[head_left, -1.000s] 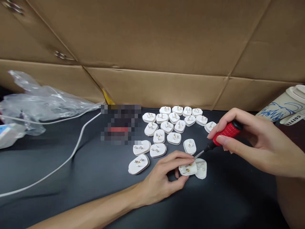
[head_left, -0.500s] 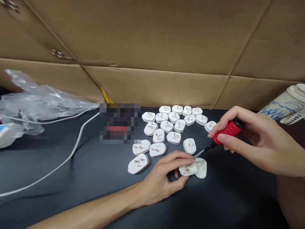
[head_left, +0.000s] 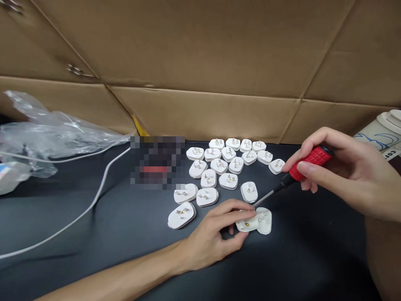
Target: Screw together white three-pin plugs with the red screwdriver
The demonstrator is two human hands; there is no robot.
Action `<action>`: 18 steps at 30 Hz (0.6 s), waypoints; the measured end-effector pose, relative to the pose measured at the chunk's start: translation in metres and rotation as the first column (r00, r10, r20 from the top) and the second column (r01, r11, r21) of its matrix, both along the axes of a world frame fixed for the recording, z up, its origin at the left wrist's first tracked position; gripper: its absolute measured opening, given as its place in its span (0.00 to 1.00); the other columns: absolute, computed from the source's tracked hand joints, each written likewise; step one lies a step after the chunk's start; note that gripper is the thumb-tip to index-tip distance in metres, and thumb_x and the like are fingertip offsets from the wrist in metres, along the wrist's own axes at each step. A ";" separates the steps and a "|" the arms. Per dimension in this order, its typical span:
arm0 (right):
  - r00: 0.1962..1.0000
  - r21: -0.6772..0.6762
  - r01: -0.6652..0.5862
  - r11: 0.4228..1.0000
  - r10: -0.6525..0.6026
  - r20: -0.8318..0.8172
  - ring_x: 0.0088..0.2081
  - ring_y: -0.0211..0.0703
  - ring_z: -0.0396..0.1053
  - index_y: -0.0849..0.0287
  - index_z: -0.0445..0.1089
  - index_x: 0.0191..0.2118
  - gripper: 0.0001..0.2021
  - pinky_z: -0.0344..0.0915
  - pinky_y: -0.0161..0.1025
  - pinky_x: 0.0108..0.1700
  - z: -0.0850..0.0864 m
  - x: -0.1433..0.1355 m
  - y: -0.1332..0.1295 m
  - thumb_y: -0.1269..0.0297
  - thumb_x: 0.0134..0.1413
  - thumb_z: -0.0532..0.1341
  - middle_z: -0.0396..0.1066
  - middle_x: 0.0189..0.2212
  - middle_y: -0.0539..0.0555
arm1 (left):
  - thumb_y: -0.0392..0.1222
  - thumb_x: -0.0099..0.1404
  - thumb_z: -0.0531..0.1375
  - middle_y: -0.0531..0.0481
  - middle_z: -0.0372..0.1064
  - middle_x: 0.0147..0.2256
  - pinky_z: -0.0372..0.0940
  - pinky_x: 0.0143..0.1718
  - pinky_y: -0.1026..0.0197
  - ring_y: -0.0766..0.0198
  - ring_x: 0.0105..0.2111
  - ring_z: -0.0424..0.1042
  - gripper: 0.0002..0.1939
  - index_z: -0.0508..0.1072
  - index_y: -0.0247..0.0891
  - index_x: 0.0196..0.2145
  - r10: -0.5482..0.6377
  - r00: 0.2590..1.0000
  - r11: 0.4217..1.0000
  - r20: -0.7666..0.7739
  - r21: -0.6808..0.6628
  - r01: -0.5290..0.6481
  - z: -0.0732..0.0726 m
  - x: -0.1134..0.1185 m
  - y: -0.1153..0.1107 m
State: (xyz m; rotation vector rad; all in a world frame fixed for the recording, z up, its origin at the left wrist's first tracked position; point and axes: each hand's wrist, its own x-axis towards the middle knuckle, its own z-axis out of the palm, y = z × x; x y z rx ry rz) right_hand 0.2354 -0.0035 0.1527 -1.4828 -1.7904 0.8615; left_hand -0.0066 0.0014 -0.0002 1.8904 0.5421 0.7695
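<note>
our left forearm (head_left: 134,275) slants up from the bottom edge to a nearly straight wrist (head_left: 180,257). our left hand (head_left: 213,236) rests low, its back turned up, fingers (head_left: 232,215) reaching right, thumb (head_left: 234,242) opposing them in a gentle pinch. our right hand (head_left: 354,179) is held higher, index finger (head_left: 296,159) and thumb gripping, other fingertips (head_left: 308,186) curled beneath.

From my distance, I am reading only "CO…" on the pale cup (head_left: 393,125) behind the right hand (head_left: 344,175); its blue script (head_left: 380,139) I am not deciphering.
</note>
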 end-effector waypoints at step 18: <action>0.993 0.033 -0.060 0.998 0.056 0.108 0.27 0.39 0.72 0.52 0.68 0.37 0.06 0.68 0.35 0.28 0.001 -0.001 -0.003 0.61 0.57 0.66 0.77 0.33 0.49 | 0.28 0.60 0.61 0.41 0.69 0.54 0.74 0.34 0.64 0.66 0.34 0.74 0.20 0.69 0.39 0.50 0.043 0.999 0.988 -0.030 -0.147 -0.047 -0.001 0.001 -0.002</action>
